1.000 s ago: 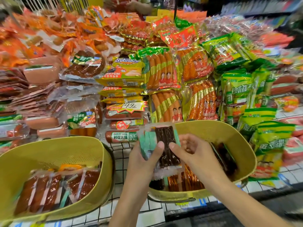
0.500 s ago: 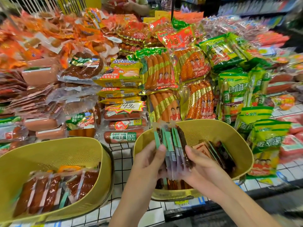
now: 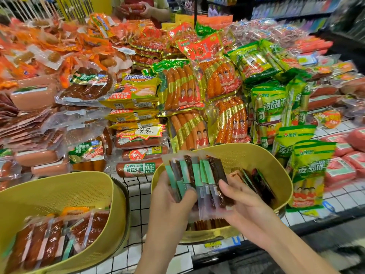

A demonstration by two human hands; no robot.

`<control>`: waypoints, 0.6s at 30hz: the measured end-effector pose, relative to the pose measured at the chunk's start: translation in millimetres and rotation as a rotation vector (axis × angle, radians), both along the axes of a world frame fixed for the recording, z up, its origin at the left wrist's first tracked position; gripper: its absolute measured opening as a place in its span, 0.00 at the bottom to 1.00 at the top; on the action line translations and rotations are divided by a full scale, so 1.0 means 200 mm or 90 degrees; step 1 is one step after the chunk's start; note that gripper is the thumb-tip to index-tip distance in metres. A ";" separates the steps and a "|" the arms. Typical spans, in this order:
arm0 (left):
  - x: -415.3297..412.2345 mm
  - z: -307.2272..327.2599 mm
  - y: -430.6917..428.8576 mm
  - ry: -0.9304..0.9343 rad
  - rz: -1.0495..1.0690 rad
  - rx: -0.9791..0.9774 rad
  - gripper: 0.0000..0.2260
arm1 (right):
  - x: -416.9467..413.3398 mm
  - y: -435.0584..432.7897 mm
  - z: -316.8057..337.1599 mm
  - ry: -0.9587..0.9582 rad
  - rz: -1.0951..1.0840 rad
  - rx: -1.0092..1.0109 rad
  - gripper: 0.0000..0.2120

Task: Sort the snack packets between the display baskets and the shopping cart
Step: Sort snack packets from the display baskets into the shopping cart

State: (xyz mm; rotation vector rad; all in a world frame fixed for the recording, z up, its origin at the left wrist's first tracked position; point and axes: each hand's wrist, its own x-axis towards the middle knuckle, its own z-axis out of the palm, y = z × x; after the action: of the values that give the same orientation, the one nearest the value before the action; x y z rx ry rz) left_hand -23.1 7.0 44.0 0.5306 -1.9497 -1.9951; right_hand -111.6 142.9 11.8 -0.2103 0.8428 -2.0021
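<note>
A fanned bundle of snack packets (image 3: pixel 195 175), dark meat strips with green labels, stands upright over the right yellow basket (image 3: pixel 256 155). My left hand (image 3: pixel 169 196) grips the bundle from the left and my right hand (image 3: pixel 241 196) grips it from the right. More dark and orange packets (image 3: pixel 254 180) lie inside that basket behind my right hand. The left yellow basket (image 3: pixel 59 190) holds several reddish-brown meat packets (image 3: pixel 49 238). No shopping cart is in view.
Behind the baskets rises a big heap of sausage packs (image 3: pixel 183 91), with green-yellow bags (image 3: pixel 308 171) close to the right basket's rim. A price card (image 3: pixel 146 131) sits mid-display. A person's hands (image 3: pixel 142 8) work at the far side. The shelf edge runs below the baskets.
The packets in my hands went from a flat stack to a spread fan, and the bundle lifted a little above the right basket. Both hands stayed on it.
</note>
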 end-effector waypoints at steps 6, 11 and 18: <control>-0.05 0.00 0.02 0.016 0.032 0.029 0.13 | 0.00 0.10 0.00 0.003 -0.087 0.038 0.24; -0.12 -0.02 0.18 -0.011 -0.004 0.106 0.18 | 0.03 0.29 0.05 0.077 -0.139 0.026 0.19; -0.31 -0.10 0.72 -0.047 -0.252 0.011 0.20 | 0.18 0.81 -0.04 0.016 -0.447 0.109 0.17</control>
State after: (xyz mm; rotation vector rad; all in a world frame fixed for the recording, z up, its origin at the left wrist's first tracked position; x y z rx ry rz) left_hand -85.4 150.2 23.5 0.2353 -2.2242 -2.2503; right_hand -75.7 304.5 4.3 0.1890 1.2133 -2.5499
